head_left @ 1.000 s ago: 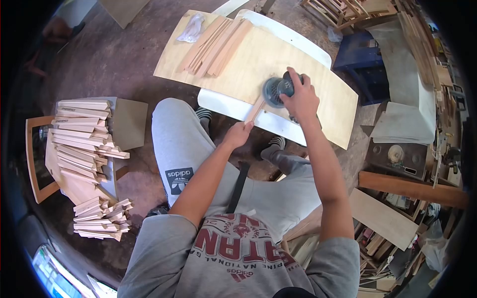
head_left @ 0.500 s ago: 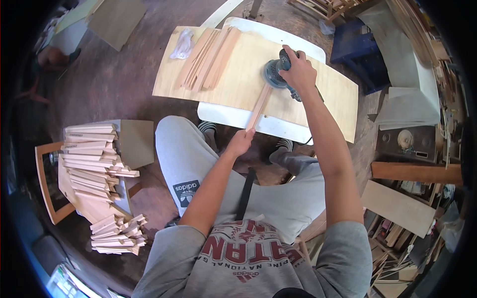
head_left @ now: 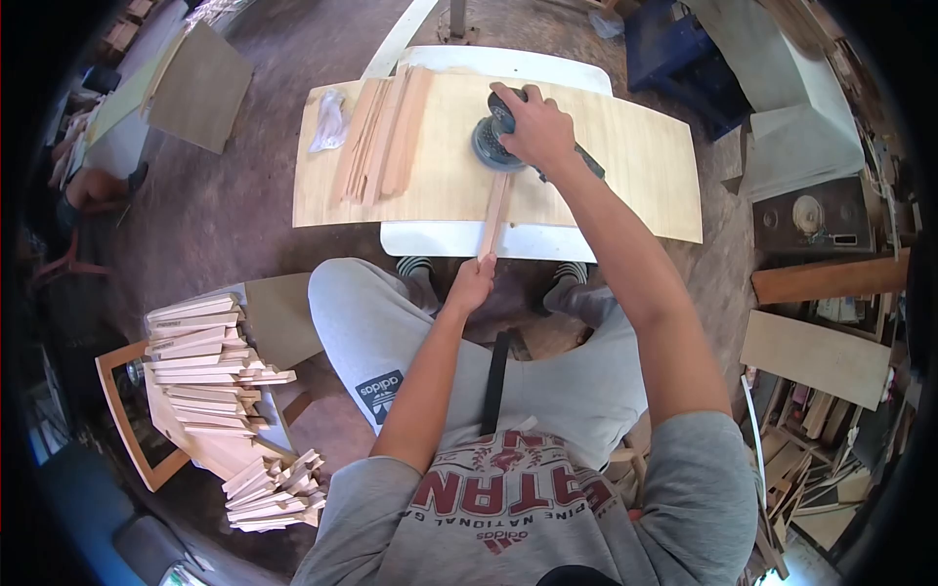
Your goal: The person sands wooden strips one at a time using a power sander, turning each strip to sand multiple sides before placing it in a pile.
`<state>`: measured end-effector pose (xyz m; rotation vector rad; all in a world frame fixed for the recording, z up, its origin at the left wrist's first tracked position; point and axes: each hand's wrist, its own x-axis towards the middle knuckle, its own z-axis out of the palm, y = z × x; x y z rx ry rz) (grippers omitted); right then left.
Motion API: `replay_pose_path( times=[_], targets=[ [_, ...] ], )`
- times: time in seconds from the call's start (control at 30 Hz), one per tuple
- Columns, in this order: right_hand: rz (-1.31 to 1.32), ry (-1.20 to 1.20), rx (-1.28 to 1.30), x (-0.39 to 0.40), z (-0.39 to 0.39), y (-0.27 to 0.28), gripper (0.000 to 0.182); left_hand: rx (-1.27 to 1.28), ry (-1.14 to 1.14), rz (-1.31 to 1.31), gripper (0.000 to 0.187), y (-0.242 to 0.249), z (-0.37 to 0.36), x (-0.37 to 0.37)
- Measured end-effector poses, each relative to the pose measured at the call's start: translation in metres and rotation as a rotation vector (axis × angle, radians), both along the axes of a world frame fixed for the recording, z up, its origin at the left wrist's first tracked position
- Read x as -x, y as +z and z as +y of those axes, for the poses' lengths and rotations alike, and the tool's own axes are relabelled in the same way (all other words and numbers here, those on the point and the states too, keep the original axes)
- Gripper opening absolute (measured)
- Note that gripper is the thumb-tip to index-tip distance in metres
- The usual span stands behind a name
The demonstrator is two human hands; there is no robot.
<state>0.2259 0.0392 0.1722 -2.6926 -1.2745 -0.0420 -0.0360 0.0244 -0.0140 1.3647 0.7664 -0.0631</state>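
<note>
My right hand (head_left: 540, 127) is wrapped round the top of a teal and black orbital sander (head_left: 488, 144). The sander's round pad sits over the far end of a narrow wood strip (head_left: 495, 213). My left hand (head_left: 473, 281) grips the near end of that strip, which sticks out past the front edge of the plywood board (head_left: 625, 171). The strip's far tip is hidden under the sander. Left of the sander, a bundle of wood strips (head_left: 394, 137) lies on the board beside a crumpled clear plastic bag (head_left: 329, 123).
A white tabletop (head_left: 430, 239) supports the board. Stacked wood pieces (head_left: 210, 361) stand at the lower left near a wooden frame (head_left: 122, 420). At right are a blue object (head_left: 674, 68), a speaker cabinet (head_left: 809, 215) and scrap wood. Another person's leg (head_left: 103, 186) shows at far left.
The camera view has turned, shifting the scene. The sander is still at the strip's far end, and both hands keep their hold.
</note>
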Motion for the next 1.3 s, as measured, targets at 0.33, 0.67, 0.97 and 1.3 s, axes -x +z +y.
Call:
replay_pose_path(
  times=[0.33, 0.67, 0.97, 1.3],
  targets=[
    [0.016, 0.027, -0.022, 0.008, -0.006, 0.001, 0.083, -0.006, 0.008, 0.054, 0.054, 0.010, 0.001, 0.001],
    [0.019, 0.039, 0.070, 0.022, -0.013, 0.011, 0.086, 0.041, 0.007, 0.024, 0.052, 0.015, 0.002, 0.000],
    [-0.028, -0.022, -0.036, -0.011, -0.005, -0.006, 0.081, 0.019, 0.016, 0.041, 0.054, 0.016, 0.001, -0.002],
    [-0.020, -0.043, -0.024, 0.002, -0.021, 0.000, 0.079, 0.034, 0.008, 0.025, 0.052, 0.010, 0.003, 0.001]
  ],
)
